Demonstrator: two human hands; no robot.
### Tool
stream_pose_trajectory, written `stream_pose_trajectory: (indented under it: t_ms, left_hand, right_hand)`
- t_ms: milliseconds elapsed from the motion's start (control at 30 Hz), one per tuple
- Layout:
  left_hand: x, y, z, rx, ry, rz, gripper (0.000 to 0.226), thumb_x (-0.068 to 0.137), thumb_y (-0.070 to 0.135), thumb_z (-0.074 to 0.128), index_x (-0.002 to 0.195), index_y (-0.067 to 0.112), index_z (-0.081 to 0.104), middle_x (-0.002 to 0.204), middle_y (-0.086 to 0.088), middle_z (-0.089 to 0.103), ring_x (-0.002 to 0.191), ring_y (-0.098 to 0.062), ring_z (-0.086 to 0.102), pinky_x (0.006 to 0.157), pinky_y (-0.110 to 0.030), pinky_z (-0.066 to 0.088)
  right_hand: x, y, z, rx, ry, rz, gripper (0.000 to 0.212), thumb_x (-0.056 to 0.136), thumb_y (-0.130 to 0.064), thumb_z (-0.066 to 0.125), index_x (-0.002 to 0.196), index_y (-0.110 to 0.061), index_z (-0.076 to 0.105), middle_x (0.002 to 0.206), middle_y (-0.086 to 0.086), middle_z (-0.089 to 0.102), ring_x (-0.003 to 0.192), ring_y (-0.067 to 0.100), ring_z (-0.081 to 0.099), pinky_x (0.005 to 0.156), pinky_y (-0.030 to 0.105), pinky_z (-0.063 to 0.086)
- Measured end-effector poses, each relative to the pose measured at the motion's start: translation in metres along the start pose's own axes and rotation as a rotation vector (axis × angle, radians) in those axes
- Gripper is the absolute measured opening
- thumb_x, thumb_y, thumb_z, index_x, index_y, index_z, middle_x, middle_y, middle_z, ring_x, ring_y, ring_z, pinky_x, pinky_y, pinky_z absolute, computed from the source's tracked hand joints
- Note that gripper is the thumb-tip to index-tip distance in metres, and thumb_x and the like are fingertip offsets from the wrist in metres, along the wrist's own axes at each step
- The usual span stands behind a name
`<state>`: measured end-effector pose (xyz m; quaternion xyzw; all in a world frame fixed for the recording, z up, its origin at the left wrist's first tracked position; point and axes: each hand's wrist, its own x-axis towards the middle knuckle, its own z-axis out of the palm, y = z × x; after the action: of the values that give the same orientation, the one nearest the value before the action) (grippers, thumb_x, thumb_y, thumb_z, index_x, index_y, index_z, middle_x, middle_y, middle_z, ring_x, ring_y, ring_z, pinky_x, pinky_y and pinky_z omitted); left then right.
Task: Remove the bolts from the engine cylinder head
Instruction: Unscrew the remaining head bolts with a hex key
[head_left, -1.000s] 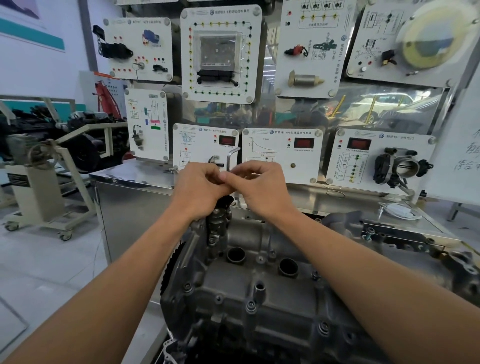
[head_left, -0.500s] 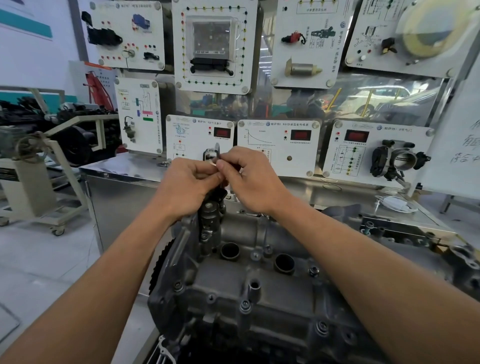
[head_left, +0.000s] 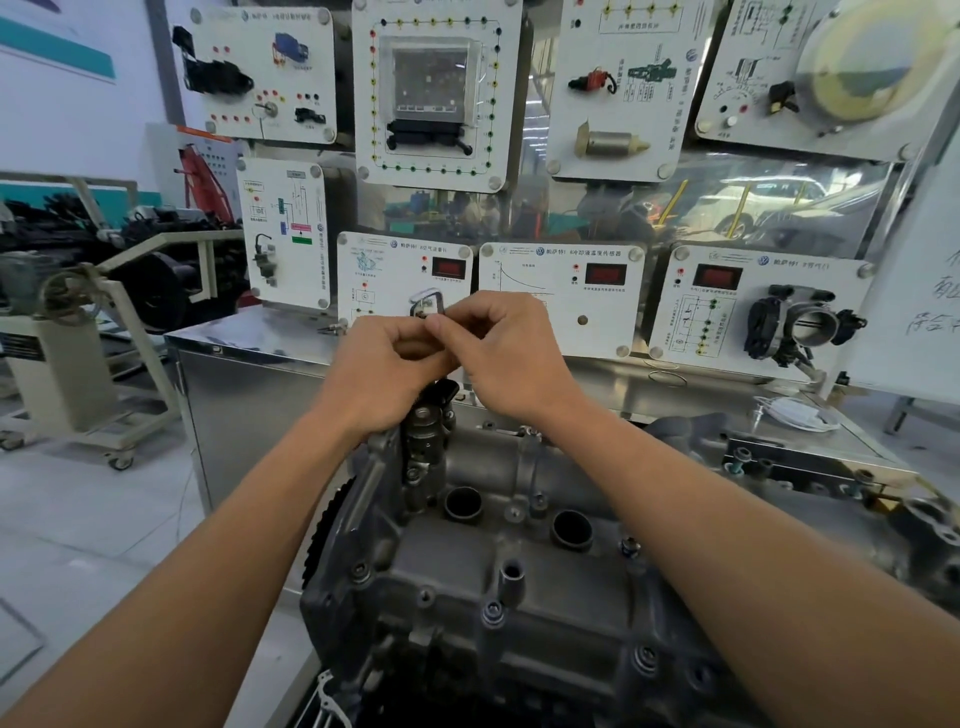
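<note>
A grey metal engine cylinder head (head_left: 467, 571) fills the lower middle of the view, with several bolts along its edges, such as one bolt (head_left: 491, 613) near the front. My left hand (head_left: 384, 374) and my right hand (head_left: 504, 353) meet above the head's far left end, both pinched on a bent metal hex key (head_left: 428, 304). Only the key's bend shows above my fingers. Its lower end is hidden behind my hands, over a dark upright fitting (head_left: 428, 421) on the head.
A steel cabinet (head_left: 249, 364) stands behind the engine, carrying white training panels with sensors and a throttle body (head_left: 805, 325). Loose bolts (head_left: 737, 462) lie on a part to the right. An engine stand (head_left: 78, 374) sits at the left on the floor.
The hex key has turned between my fingers: its bend now leans over my fingertips instead of standing upright. My hands stay together over the same spot.
</note>
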<state>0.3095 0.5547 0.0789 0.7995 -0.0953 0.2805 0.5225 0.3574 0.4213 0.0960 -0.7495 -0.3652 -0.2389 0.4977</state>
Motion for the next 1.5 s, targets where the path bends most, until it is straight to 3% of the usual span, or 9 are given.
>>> stream_pose_trajectory:
  t_ms: [133,267,367,500,767,1000,1233,1367,1500]
  left_hand:
    - [-0.001,0.000,-0.004,0.058,-0.081,0.015,0.015,0.092,0.007,0.066,0.095,0.018,0.076,0.078,0.011,0.076,0.071,0.004,0.070,0.065,-0.007,0.048]
    - [0.002,0.001,-0.002,0.123,-0.003,-0.003,0.009,0.087,0.007,0.072,0.092,0.010,0.078,0.083,-0.002,0.078,0.078,-0.010,0.074,0.075,-0.026,0.059]
    - [0.003,0.004,0.001,0.136,0.039,0.015,0.019,0.081,0.007,0.078,0.096,0.017,0.080,0.087,-0.001,0.078,0.084,-0.013,0.075,0.083,-0.035,0.059]
    - [0.004,0.005,0.005,0.192,0.115,0.017,0.008,0.075,0.014,0.082,0.080,0.010,0.077,0.076,-0.012,0.076,0.078,-0.032,0.072,0.072,-0.045,0.058]
    - [0.000,-0.003,-0.005,0.030,-0.099,0.032,0.018,0.093,0.005,0.064,0.105,0.013,0.075,0.093,-0.003,0.078,0.090,-0.013,0.074,0.084,-0.024,0.057]
    - [0.004,0.001,-0.001,0.039,-0.002,0.025,0.018,0.085,0.002,0.073,0.088,0.020,0.077,0.074,0.012,0.076,0.069,0.000,0.072,0.064,-0.011,0.051]
    - [0.008,0.001,0.006,0.060,0.128,0.019,0.011,0.073,0.014,0.085,0.078,0.007,0.077,0.072,-0.012,0.075,0.060,-0.013,0.063,0.062,-0.030,0.055]
    - [0.006,-0.002,0.000,0.006,0.010,0.032,0.009,0.084,0.010,0.076,0.093,0.010,0.077,0.084,-0.009,0.078,0.078,-0.023,0.074,0.075,-0.036,0.059]
    - [0.002,-0.007,-0.008,0.012,-0.161,0.045,0.024,0.095,0.003,0.060,0.107,0.020,0.073,0.094,-0.002,0.079,0.093,-0.012,0.074,0.083,-0.021,0.056]
  right_hand:
    - [0.000,-0.002,-0.006,-0.174,-0.127,-0.109,0.026,0.096,-0.012,0.059,0.076,0.001,0.068,0.069,0.006,0.061,0.069,0.020,0.055,0.067,0.033,0.045]
    - [0.001,-0.001,-0.005,-0.161,-0.129,-0.117,0.028,0.097,-0.014,0.058,0.076,0.002,0.067,0.068,0.010,0.063,0.070,0.025,0.057,0.068,0.040,0.046]
    - [0.000,-0.002,-0.002,-0.042,-0.013,-0.040,0.019,0.088,-0.021,0.073,0.079,-0.004,0.077,0.069,0.005,0.073,0.063,0.015,0.066,0.061,0.029,0.052]
    - [0.002,-0.005,0.004,-0.003,0.096,0.018,0.015,0.080,-0.020,0.081,0.076,-0.005,0.079,0.065,0.002,0.072,0.053,0.002,0.059,0.055,0.015,0.045]
    - [0.005,-0.004,-0.004,-0.010,-0.106,-0.031,0.027,0.092,-0.012,0.066,0.073,0.007,0.067,0.068,0.017,0.068,0.067,0.034,0.060,0.071,0.048,0.051]
    - [0.000,0.005,0.002,0.193,-0.027,0.048,0.011,0.088,-0.013,0.074,0.090,-0.003,0.079,0.082,0.011,0.077,0.080,0.026,0.073,0.078,0.045,0.059]
    - [0.002,0.006,0.001,0.140,0.085,0.059,0.010,0.080,-0.015,0.081,0.076,-0.006,0.078,0.070,0.007,0.074,0.067,0.025,0.070,0.065,0.037,0.059]
    - [0.003,0.003,0.000,0.040,0.010,-0.004,0.009,0.088,-0.011,0.072,0.085,-0.003,0.076,0.078,0.008,0.073,0.072,0.018,0.066,0.073,0.036,0.056]
    - [0.002,0.003,-0.005,-0.011,-0.043,-0.052,0.013,0.093,-0.009,0.065,0.089,-0.001,0.075,0.080,0.005,0.071,0.077,0.019,0.064,0.076,0.035,0.053]
